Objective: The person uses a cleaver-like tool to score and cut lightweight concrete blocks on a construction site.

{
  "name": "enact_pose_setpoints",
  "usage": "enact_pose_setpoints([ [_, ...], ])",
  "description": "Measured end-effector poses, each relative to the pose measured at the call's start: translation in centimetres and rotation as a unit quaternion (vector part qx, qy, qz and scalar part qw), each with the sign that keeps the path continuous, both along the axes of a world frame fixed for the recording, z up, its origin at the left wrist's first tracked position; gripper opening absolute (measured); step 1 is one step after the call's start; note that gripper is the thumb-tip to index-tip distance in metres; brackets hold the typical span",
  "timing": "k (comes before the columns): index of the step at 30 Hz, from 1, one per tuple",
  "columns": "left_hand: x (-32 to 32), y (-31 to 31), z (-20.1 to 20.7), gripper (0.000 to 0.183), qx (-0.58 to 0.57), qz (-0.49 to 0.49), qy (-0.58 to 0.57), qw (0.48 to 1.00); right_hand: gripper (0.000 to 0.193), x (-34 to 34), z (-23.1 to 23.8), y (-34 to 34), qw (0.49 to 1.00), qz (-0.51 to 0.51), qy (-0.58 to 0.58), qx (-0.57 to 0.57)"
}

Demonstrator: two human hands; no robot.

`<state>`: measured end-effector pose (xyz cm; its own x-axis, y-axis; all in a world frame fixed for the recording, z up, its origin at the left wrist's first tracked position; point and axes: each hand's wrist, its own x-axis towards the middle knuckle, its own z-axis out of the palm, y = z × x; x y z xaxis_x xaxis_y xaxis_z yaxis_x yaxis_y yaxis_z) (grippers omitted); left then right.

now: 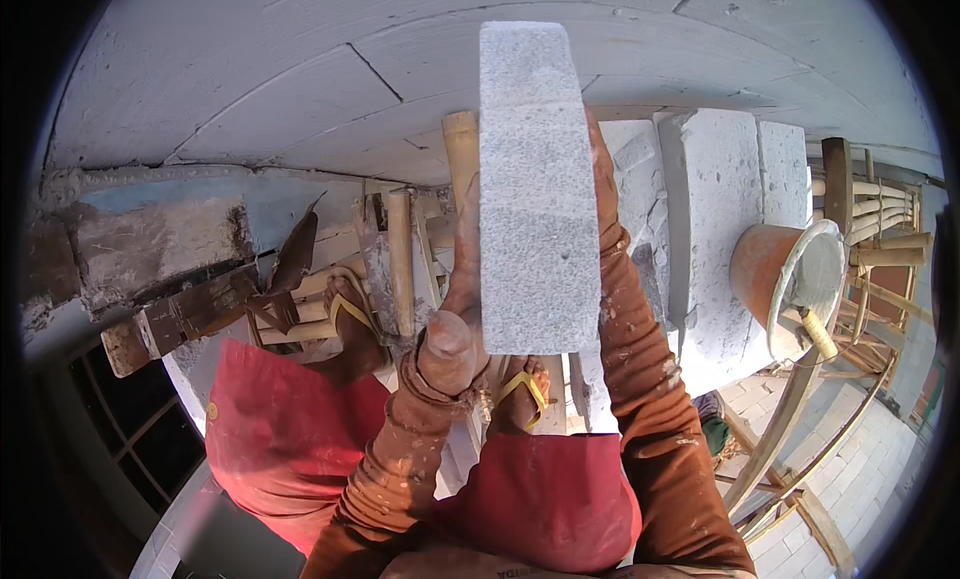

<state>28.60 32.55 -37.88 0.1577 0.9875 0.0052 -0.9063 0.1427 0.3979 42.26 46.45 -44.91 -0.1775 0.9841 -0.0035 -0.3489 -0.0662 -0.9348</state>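
Observation:
A long pale grey aerated concrete block [538, 199] is held up in front of me, end-on and close to the wall. My left hand [466, 264] presses along its left side, fingers pointing away and partly behind it. On the opposite side my right hand [602, 174] grips the block, most of its fingers hidden by it. Both forearms wear brown sleeves spattered with mortar. Below the block, feet in yellow flip-flops [350, 314] stand on bamboo and wooden planks.
A block wall [280, 69] with visible joints rises ahead. Larger white blocks [715, 209] stand to the right, beside a mortar-smeared bucket [765, 274] with a wooden handle [818, 334] sticking out. Bamboo scaffolding [885, 214] extends at far right, above a tiled floor [890, 479]. Rough boards [200, 304] lie left.

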Motion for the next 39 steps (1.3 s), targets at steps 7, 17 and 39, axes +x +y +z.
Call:
enact_pose_setpoints([
  [7,-1.7,-0.6,-3.3,0.086,-0.025,0.004,0.004,1.0,0.072,-1.5,-4.3,-2.2,0.994,0.04,-0.043,0.092],
  [17,-2.1,2.9,1.8,0.067,-0.227,-0.022,0.546,0.806,0.063,0.9,-4.1,-8.2,0.947,0.035,-0.262,0.184],
  [39,-0.8,3.1,1.4,0.07,-0.153,0.1,0.614,0.768,0.036,20.7,-2.2,-23.3,0.745,0.008,-0.588,-0.313],
])
